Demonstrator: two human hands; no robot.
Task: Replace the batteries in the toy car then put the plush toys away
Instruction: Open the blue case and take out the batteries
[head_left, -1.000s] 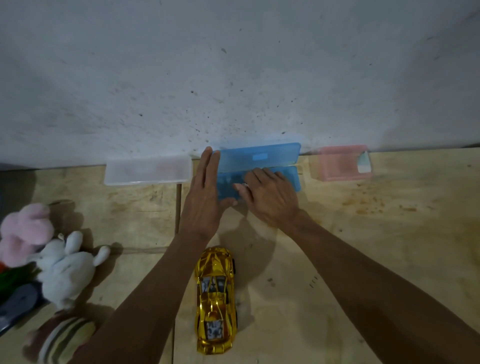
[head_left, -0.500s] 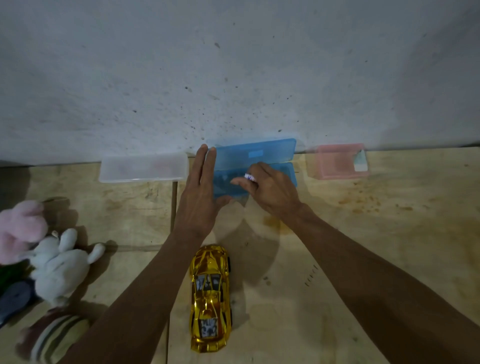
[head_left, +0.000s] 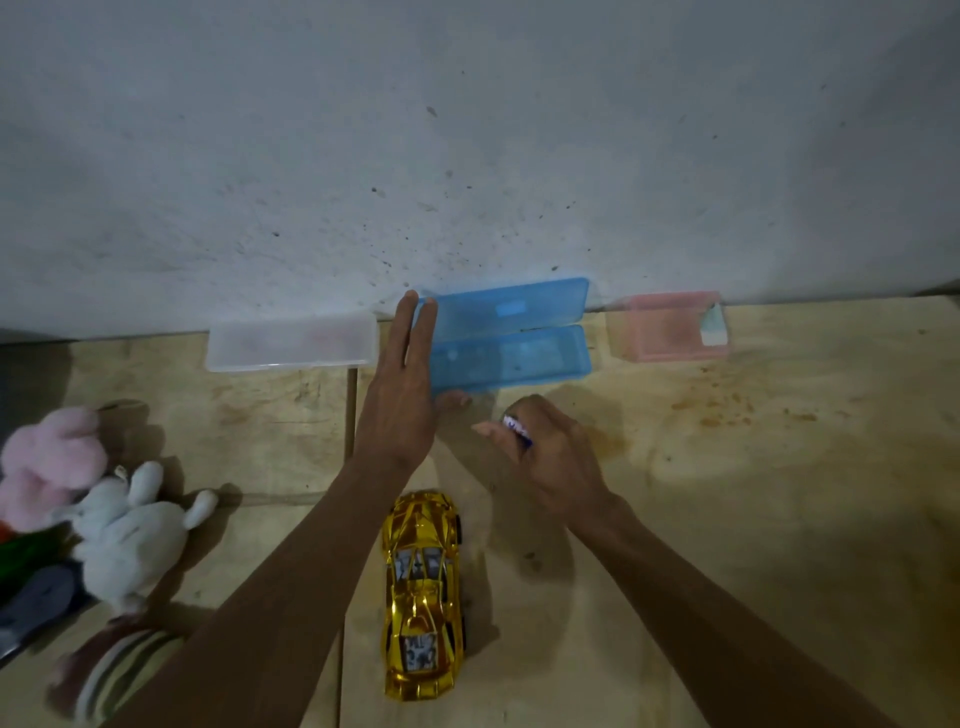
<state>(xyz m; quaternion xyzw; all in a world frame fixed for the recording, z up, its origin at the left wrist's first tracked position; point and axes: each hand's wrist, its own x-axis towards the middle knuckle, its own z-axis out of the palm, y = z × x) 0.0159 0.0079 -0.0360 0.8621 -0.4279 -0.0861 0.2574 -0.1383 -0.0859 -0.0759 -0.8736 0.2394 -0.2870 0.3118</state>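
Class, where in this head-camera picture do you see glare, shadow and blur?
Head view: glare streaks the gold toy car; the forearms cast soft shadows on the wooden table; the plush toys at the left edge are soft and dim; the wall line bows from wide-angle distortion.

Dim, bluish light (soft shadows), edges bowed, plush toys (head_left: 104, 514) seemingly blurred.

A single head-worn wide-angle view looks forward and steeply down from close above the pale, stained wooden table (head_left: 727, 519), facing the grey speckled wall (head_left: 467, 130) that fills the upper half. Both forearms reach in from the bottom edge, and straight lines bow toward the edges.
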